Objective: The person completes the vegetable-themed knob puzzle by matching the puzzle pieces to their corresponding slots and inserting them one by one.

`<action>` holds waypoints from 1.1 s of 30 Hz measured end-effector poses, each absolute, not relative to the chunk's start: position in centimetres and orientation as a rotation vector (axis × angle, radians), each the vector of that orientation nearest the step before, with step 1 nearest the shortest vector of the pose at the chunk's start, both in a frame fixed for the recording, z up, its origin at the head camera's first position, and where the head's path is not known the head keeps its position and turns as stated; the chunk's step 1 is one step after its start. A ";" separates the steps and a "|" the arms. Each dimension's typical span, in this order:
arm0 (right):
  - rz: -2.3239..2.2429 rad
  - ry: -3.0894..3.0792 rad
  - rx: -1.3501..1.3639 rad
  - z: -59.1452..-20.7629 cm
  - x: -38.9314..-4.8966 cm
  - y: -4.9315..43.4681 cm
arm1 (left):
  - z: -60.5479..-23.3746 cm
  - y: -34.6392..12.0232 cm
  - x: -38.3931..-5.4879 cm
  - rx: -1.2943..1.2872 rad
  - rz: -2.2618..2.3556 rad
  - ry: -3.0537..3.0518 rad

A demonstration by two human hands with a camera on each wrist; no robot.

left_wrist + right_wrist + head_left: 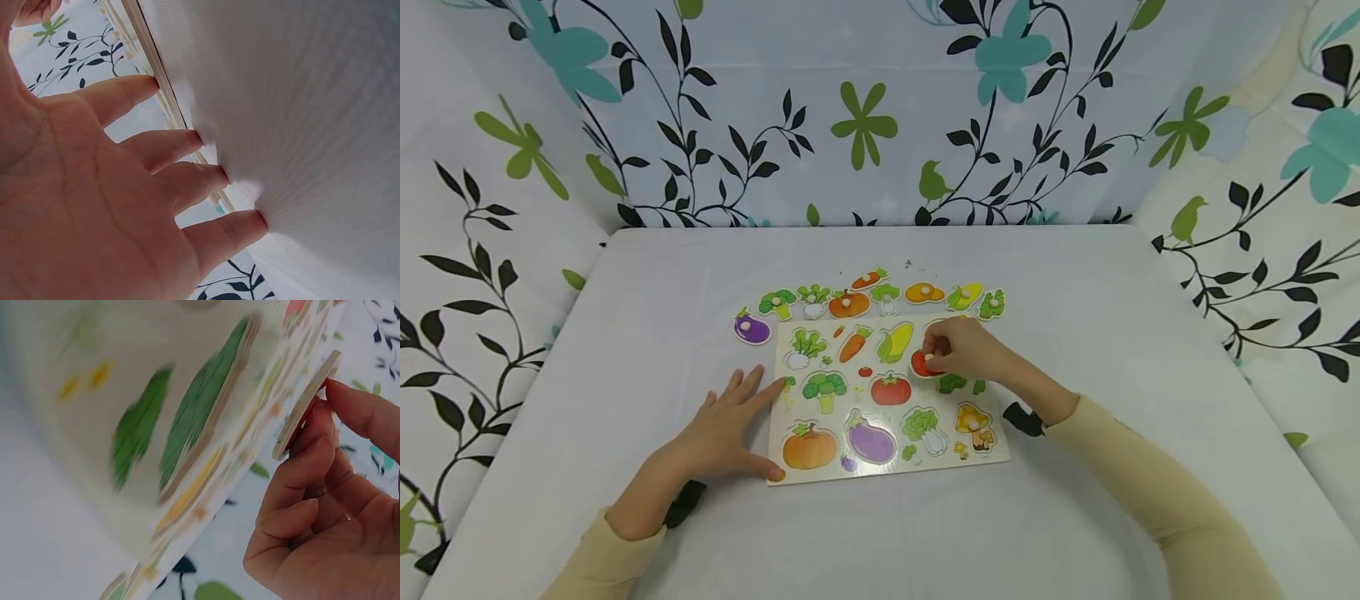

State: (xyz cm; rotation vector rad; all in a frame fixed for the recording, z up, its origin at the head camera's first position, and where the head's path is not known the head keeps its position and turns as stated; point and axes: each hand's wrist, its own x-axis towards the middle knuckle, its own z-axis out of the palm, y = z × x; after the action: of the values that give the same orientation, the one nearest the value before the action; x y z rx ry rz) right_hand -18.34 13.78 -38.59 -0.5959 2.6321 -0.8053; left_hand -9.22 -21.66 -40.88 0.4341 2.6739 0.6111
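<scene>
A wooden vegetable puzzle board [842, 482] lies flat on the white table. My right hand [973, 350] pinches the small knob of a red tomato puzzle piece [922, 364] over the board's upper right part. The right wrist view shows this piece [306, 406] on edge, tilted and raised off the board, between thumb and fingers. My left hand [718, 433] is spread beside the board's left edge, thumb at the lower corner and index fingertip at the side. Fingertips [250, 222] of that hand rest on the tablecloth. A tomato picture [891, 389] sits mid-board.
Behind the board several knobbed pieces lie in a loose row, among them an eggplant [752, 327], a broccoli [777, 303], a pumpkin [848, 304] and a corn [964, 296]. A carrot piece [869, 278] lies farthest back. Leaf-patterned cloth [865, 125] hangs behind the table.
</scene>
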 end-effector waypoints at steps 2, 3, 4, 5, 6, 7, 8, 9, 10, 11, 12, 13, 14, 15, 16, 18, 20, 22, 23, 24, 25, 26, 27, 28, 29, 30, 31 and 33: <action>-0.797 2.615 -0.619 -38.8 -18.0 12.5 | -40.9 -21.6 -9.2 0.434 0.605 2.675; -0.788 2.608 -0.620 -38.9 -17.8 11.9 | -40.8 -21.6 -9.2 0.433 0.601 2.676; -0.779 2.606 -0.619 -39.1 -17.7 11.4 | -40.8 -21.6 -9.2 0.433 0.598 2.677; -0.773 2.600 -0.619 -39.3 -17.6 10.9 | -40.8 -21.5 -9.2 0.430 0.600 2.677; -0.761 2.597 -0.616 -39.4 -17.5 10.4 | -40.7 -21.5 -9.2 0.426 0.601 2.676; -0.747 2.595 -0.617 -39.6 -17.4 10.0 | -40.7 -21.5 -9.2 0.424 0.603 2.673; -0.733 2.591 -0.617 -39.7 -17.3 9.7 | -40.7 -21.4 -9.2 0.423 0.607 2.669; -0.716 2.589 -0.622 -39.8 -17.2 9.4 | -40.7 -21.4 -9.2 0.422 0.611 2.666; -0.700 2.586 -0.622 -40.0 -17.1 9.2 | -40.6 -21.4 -9.1 0.423 0.616 2.663; -0.686 2.583 -0.624 -40.1 -17.0 9.0 | -40.6 -21.3 -9.1 0.423 0.620 2.660; -0.674 2.578 -0.624 -40.2 -16.9 8.8 | -40.6 -21.3 -9.1 0.427 0.619 2.658; -0.668 2.573 -0.621 -40.3 -16.8 8.7 | -40.6 -21.3 -9.1 0.427 0.622 2.657; -0.666 2.568 -0.619 -40.3 -16.8 8.6 | -40.6 -21.3 -9.1 0.429 0.621 2.659; -0.666 2.566 -0.621 -40.4 -16.7 8.5 | -40.6 -21.3 -9.1 0.429 0.619 2.662; -0.671 2.565 -0.624 -40.4 -16.7 8.4 | -40.6 -21.3 -9.1 0.428 0.617 2.664; -0.687 2.563 -0.628 -40.4 -16.8 8.2 | -40.6 -21.4 -9.1 0.427 0.614 2.670; -0.698 2.564 -0.630 -40.5 -16.8 8.1 | -40.7 -21.5 -9.2 0.425 0.610 2.673; -0.700 2.559 -0.623 -40.6 -16.8 8.0 | -40.7 -21.5 -9.2 0.423 0.612 2.674; -0.698 2.554 -0.615 -40.7 -16.8 8.0 | -40.7 -21.5 -9.2 0.424 0.613 2.675; -0.696 2.550 -0.610 -40.7 -16.9 8.0 | -40.7 -21.5 -9.2 0.422 0.614 2.674; -0.697 2.542 -0.607 -40.7 -16.9 8.0 | -40.7 -21.5 -9.2 0.421 0.615 2.674; -0.696 2.535 -0.604 -40.7 -16.8 8.0 | -40.8 -21.4 -9.2 0.421 0.615 2.673; -0.695 2.530 -0.605 -40.7 -16.8 8.0 | -40.8 -21.4 -9.2 0.422 0.614 2.673; -0.696 2.525 -0.605 -40.7 -16.8 8.0 | -40.7 -21.4 -9.2 0.421 0.612 2.673; -0.695 2.521 -0.607 -40.6 -16.8 8.0 | -40.7 -21.4 -9.2 0.420 0.610 2.673; -0.693 2.519 -0.613 -40.5 -16.7 8.0 | -40.7 -21.4 -9.2 0.419 0.608 2.673; -0.688 2.516 -0.617 -40.5 -16.6 8.0 | -40.7 -21.3 -9.2 0.418 0.607 2.672; -0.679 2.511 -0.623 -40.4 -16.5 8.1 | -40.7 -21.3 -9.1 0.415 0.604 2.672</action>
State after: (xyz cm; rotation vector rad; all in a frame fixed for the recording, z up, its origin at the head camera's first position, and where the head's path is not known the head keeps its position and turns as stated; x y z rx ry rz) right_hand -16.53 8.05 -40.42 -0.6232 2.5108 -0.6790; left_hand -9.14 -21.30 -40.70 0.4154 2.6724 0.6037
